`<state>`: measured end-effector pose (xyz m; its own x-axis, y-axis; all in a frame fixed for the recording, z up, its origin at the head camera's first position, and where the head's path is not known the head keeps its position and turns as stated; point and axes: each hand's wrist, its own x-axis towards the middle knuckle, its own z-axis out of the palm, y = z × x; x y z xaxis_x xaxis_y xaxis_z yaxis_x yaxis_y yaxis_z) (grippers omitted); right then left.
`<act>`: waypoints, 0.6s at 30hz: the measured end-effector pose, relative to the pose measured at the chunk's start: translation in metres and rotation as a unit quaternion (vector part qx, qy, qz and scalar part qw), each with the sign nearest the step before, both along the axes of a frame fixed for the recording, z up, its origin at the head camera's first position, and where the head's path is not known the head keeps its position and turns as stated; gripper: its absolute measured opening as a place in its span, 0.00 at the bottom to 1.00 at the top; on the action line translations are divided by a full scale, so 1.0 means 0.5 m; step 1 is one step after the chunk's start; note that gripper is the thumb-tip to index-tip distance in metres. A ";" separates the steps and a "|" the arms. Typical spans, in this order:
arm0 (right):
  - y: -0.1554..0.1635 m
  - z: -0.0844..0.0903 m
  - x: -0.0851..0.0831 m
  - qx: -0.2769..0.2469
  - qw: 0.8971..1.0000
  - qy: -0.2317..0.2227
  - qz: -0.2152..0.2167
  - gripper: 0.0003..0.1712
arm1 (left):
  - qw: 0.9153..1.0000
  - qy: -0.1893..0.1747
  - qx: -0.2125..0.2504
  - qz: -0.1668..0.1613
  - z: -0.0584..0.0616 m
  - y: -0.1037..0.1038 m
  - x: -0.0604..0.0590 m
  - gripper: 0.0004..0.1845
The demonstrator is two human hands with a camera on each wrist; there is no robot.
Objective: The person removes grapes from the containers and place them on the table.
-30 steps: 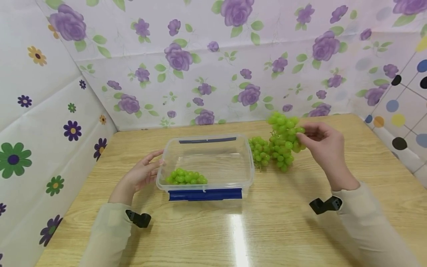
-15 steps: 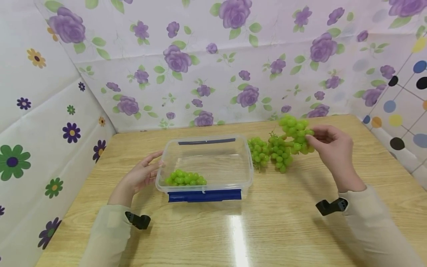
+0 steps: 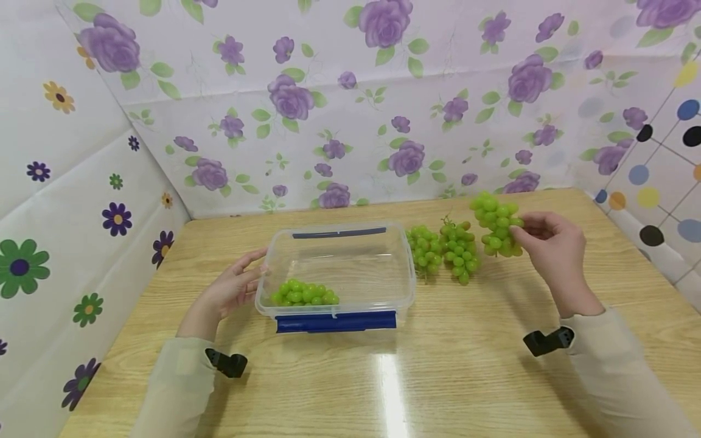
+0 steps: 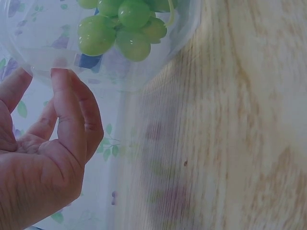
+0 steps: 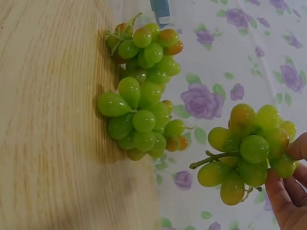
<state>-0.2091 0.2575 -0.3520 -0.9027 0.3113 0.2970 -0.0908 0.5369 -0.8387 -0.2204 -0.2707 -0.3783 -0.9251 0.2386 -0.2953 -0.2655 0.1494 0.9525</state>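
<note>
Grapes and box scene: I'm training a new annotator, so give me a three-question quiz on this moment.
1. True or false: the right hand holds a bunch of grapes clear of the table.
2. How many grape bunches lie on the table beside the box? A) one B) two C) four
3. Fill in: the left hand touches the box's ____ wall.

Key: 1 true. 2 B, the two bunches. 3 left; one more bunch lies inside.
</note>
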 end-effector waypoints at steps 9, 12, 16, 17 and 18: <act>0.018 -0.021 -0.010 0.015 1.000 -0.001 -0.006 0.21 | 1.000 0.001 0.002 -0.001 -0.001 0.002 0.001 0.35; 0.021 -0.025 -0.011 0.019 1.000 -0.002 -0.004 0.20 | 1.000 0.002 0.000 0.000 -0.001 0.002 0.001 0.35; 0.023 -0.028 -0.012 0.021 1.000 -0.003 -0.007 0.20 | 1.000 0.003 0.002 -0.004 0.002 0.002 0.003 0.36; 0.023 -0.029 -0.012 0.022 1.000 -0.005 -0.008 0.20 | 1.000 0.004 0.002 -0.005 0.004 0.002 0.004 0.36; 0.024 -0.030 -0.013 0.025 1.000 -0.006 -0.009 0.20 | 1.000 0.004 0.003 -0.007 0.005 0.002 0.005 0.36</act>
